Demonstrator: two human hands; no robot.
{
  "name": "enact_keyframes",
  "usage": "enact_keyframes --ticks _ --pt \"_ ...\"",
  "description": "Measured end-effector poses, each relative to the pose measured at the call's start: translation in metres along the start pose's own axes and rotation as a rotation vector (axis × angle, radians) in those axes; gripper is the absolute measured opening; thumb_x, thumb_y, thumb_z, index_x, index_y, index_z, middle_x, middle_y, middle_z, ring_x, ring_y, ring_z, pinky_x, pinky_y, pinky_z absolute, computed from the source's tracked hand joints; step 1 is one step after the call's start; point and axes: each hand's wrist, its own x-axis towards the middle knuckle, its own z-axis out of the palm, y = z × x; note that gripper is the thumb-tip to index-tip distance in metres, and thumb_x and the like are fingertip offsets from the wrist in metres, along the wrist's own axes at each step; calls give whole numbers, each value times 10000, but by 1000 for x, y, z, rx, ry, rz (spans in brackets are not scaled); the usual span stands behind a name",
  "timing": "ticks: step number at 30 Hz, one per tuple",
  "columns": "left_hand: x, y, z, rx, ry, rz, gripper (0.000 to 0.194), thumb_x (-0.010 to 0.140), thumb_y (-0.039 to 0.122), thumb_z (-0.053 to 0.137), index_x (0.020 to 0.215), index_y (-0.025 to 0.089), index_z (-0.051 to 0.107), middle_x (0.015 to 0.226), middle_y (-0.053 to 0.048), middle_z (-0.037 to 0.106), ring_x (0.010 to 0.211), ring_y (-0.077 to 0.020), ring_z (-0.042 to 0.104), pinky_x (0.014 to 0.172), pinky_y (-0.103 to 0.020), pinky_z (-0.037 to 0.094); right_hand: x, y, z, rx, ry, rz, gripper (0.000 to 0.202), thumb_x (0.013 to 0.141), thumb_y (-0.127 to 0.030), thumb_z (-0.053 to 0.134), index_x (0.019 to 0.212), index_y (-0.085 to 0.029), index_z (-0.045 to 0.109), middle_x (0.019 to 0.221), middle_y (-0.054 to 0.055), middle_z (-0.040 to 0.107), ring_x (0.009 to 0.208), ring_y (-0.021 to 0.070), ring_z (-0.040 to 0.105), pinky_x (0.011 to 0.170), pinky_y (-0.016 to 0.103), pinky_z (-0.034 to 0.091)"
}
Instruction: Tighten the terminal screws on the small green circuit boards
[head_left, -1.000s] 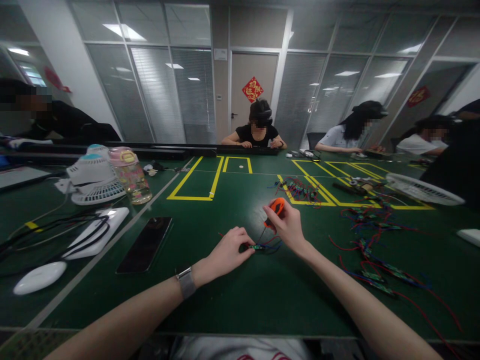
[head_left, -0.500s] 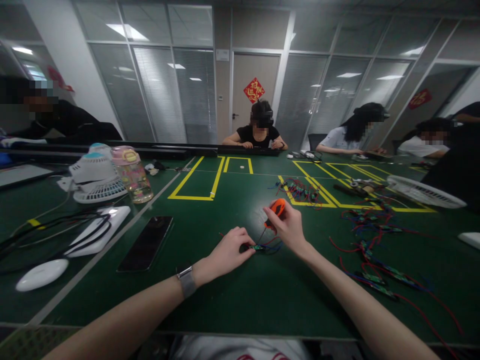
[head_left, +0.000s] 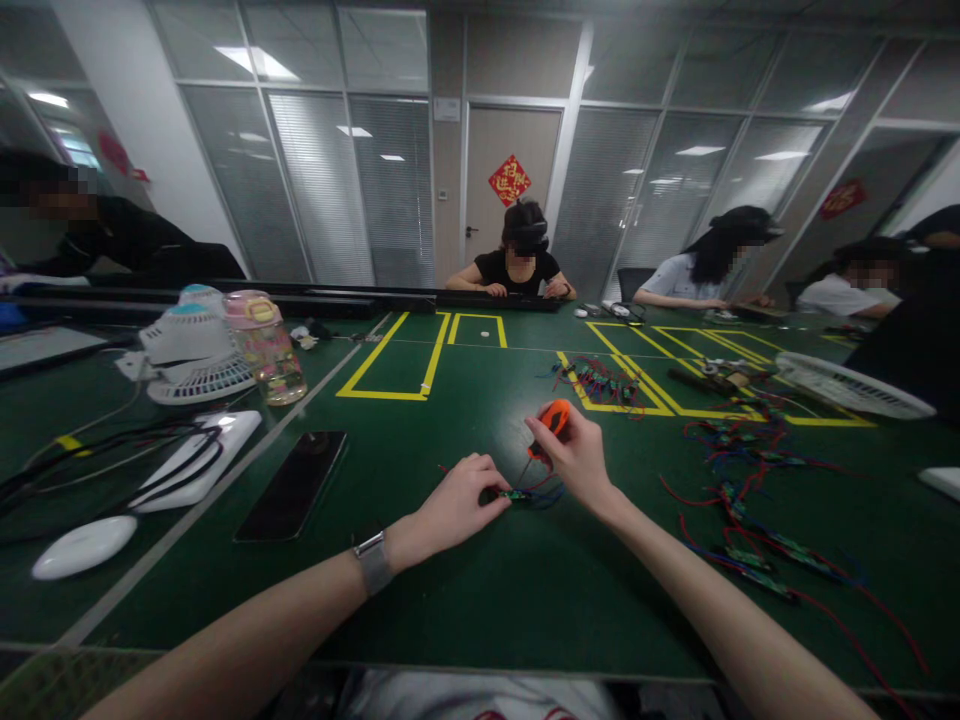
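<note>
On the green tabletop, my left hand pinches one end of a small green circuit board between thumb and fingers. Red and blue wires trail from the board, to the right and behind my left hand. My right hand is wrapped round the orange and black handle of a screwdriver. Its thin shaft slants down to the left, and the tip meets the board close to my left fingertips. Whether the tip sits in a screw is too small to tell.
Several wired boards lie at the right, with another pile farther back. A black phone, a drink bottle, a white fan and cables are at the left. Co-workers sit along the far side, one person straight across.
Both hands stay almost in place, the screwdriver tip still at the board. The screwdriver handle looks very slightly shifted in my right hand.
</note>
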Motion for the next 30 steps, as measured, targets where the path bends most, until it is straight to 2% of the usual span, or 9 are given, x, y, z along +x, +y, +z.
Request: enact_keyframes --ticks 15,24,28,30 --pt "0 2 -1 8 18 8 66 838 208 634 861 179 689 883 -35 615 881 -189 538 781 -295 435 2 -4 -4 -52 32 -36 255 819 -427 637 785 -195 537 504 -64 512 343 81 458 367 198 359" --pt "-1 -1 3 13 33 9 72 837 222 630 860 181 684 892 -36 614 875 -186 539 777 -296 450 -2 -4 1 -28 -49 -15 238 823 -406 634 788 -192 537 495 -63 527 337 86 484 366 198 369" --pt "-1 0 -1 36 17 14 88 828 217 630 880 184 693 894 -40 617 878 -191 559 792 -314 470 5 -7 -7 13 -57 -17 225 833 -402 626 829 -192 545 547 -57 529 377 92 508 391 207 398" --pt "1 6 -8 40 67 18 198 804 217 653 998 185 679 978 -54 618 927 -204 572 829 -339 485 11 -14 -17 94 13 -52 203 861 -392 591 899 -199 542 630 -43 546 445 105 550 444 227 449"
